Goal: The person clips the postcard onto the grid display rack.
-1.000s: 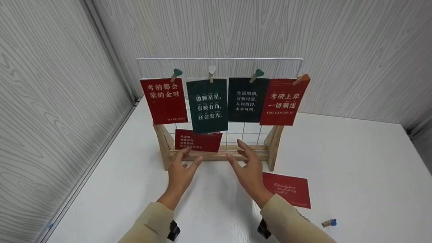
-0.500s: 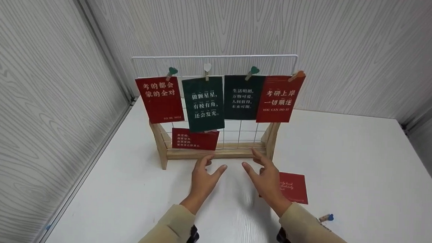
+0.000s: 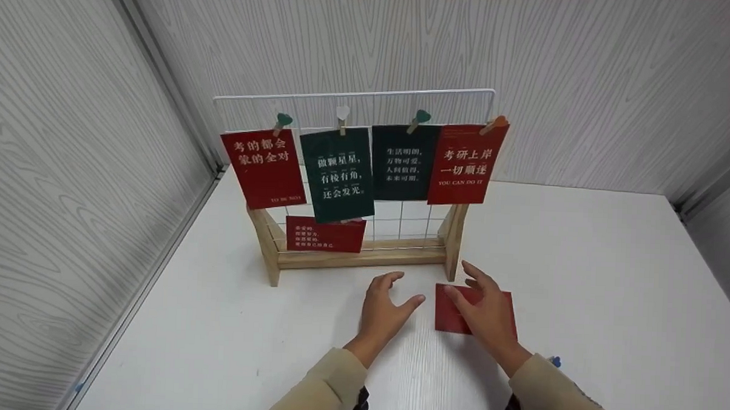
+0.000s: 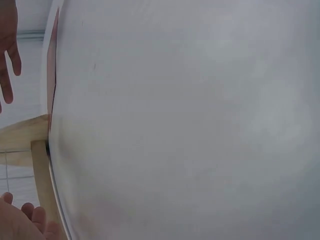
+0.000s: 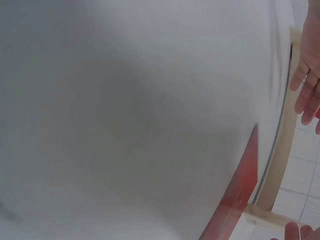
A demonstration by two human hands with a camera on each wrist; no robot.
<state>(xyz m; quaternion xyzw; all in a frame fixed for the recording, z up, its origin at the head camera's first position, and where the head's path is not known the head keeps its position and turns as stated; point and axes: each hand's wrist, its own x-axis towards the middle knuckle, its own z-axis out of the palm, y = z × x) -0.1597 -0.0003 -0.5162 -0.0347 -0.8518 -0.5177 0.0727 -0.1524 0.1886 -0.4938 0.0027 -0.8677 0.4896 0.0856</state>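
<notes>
Both hands hover empty over the white table in the head view, thumbs spread away from loosely bent fingers. The left hand [image 3: 385, 312] is in front of the wooden-footed wire rack [image 3: 363, 262], left of a red card [image 3: 448, 314]. Over that card is the right hand [image 3: 489, 312], hiding much of its right part; the card lies flat near the rack's right foot. In the right wrist view the red card [image 5: 237, 192] lies next to the right fingertips [image 5: 292, 231]. A clothespin with a blue heart [image 3: 555, 361] peeks out beside the right sleeve, mostly hidden.
Several cards hang from the rack: a left red card [image 3: 263, 171], a green card [image 3: 338, 177], a dark green card [image 3: 404, 164] and a right red card [image 3: 468, 166], held by heart clothespins. A small red card [image 3: 325, 235] hangs lower. Grey wood-grain walls [image 3: 322, 39] stand behind and left.
Both hands have moved right and toward the front, away from the rack's lower bar. The right hand now overlaps the loose red card, and its sleeve covers most of the blue-heart clothespin.
</notes>
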